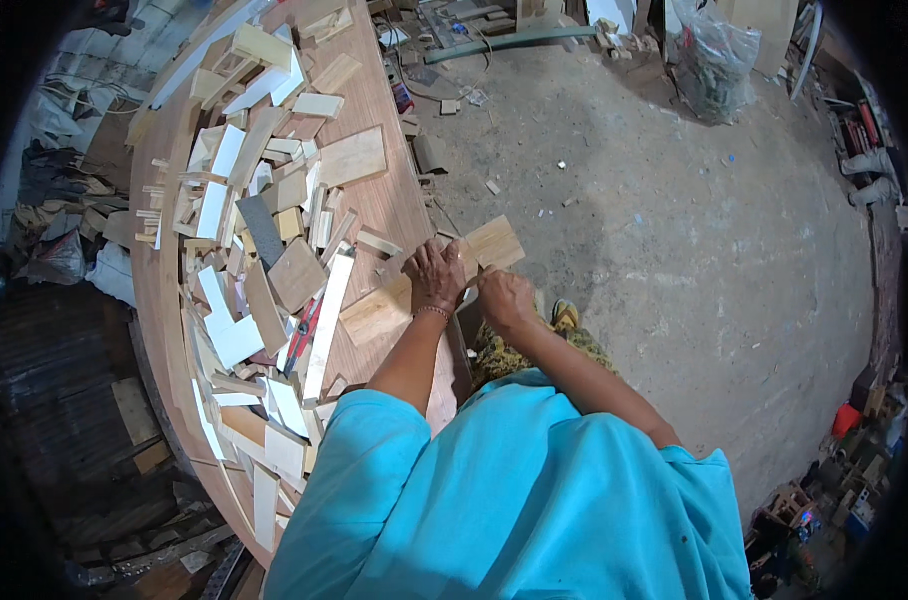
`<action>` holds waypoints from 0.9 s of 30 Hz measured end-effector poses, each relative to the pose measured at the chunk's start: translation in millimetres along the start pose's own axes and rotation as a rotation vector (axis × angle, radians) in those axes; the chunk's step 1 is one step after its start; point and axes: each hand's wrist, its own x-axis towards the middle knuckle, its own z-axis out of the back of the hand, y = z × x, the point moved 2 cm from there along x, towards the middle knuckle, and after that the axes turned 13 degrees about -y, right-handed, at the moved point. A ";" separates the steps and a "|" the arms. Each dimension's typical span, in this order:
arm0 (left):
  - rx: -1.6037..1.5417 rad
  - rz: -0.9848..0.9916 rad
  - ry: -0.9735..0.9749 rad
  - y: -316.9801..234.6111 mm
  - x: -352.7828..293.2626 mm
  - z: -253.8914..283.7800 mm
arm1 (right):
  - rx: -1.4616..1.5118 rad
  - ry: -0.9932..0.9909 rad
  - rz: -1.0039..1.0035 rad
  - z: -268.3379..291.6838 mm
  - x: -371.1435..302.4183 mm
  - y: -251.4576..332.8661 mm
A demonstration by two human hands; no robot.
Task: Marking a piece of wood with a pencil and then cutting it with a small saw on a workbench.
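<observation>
A pale wooden board (496, 243) lies across the right edge of the workbench, its far end sticking out past the edge over the floor. My left hand (437, 275) presses down on the board and grips it, fingers bent over the wood. Close beside it, my right hand (507, 300) is closed in a fist at the board's near side. A small dark tip shows above that fist, but what it holds is mostly hidden. The board's other end (374, 310) rests on the bench top, left of my left wrist.
Many wood offcuts and white-faced strips cover the workbench (374, 95), with a red tool (302, 335) among them. A clear plastic bag (716, 65) stands on the concrete floor (664, 230) at the far right. Clutter with a red object (846, 420) lines the right side.
</observation>
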 end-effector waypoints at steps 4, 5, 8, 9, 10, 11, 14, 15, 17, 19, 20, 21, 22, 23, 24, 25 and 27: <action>-0.014 0.027 -0.006 5.0 -9.2 2.3 | -0.176 0.179 0.052 31.1 -21.2 14.9; -0.013 0.040 -0.001 5.5 -11.2 4.5 | -0.201 0.180 0.001 45.2 -25.5 18.1; 0.048 -0.015 -0.005 1.3 -6.3 8.5 | -0.198 0.180 -0.025 37.1 -17.4 13.1; 0.042 -0.025 -0.005 -3.2 -4.4 6.3 | -0.163 0.183 0.008 24.6 -9.9 9.3; 0.055 -0.022 0.009 -2.2 -3.8 3.9 | -0.158 0.181 0.003 8.2 -3.7 7.4; 0.065 -0.016 0.019 -4.5 -1.9 4.0 | -0.125 0.106 0.050 -1.4 4.0 5.5; 0.032 0.017 0.011 -2.8 -2.4 9.4 | -0.053 0.039 0.088 -5.1 1.3 3.4; 0.031 0.025 0.012 -2.3 -6.1 5.9 | -0.015 0.041 0.073 -2.4 -2.9 2.8; -0.066 -0.050 -0.066 -0.6 -11.9 3.2 | -0.113 0.098 0.071 8.9 -12.2 2.8; -0.023 0.010 -0.008 0.9 -16.0 4.5 | -0.208 0.171 0.058 20.0 -26.9 12.9; -0.029 0.014 -0.022 0.8 -13.0 8.8 | -0.228 0.161 0.005 31.2 -27.6 16.8; -0.033 0.017 -0.036 1.8 -11.6 10.4 | -0.247 0.152 -0.048 36.4 -27.4 17.9; -0.015 0.012 -0.030 -1.2 -10.2 10.8 | -0.251 0.152 -0.047 32.9 -25.0 14.0; -0.015 0.008 -0.035 0.0 -9.2 2.8 | -0.217 0.117 -0.017 19.8 -15.7 10.2; -0.043 -0.001 -0.093 1.4 -9.6 -7.6 | -0.182 0.083 0.014 9.6 -8.1 6.8; -0.075 -0.011 -0.143 -0.3 -7.3 -4.8 | -0.182 0.082 0.006 4.2 -3.7 5.6; -0.084 -0.007 -0.096 -2.2 -5.2 -0.5 | -0.037 0.033 0.048 -2.2 0.9 4.2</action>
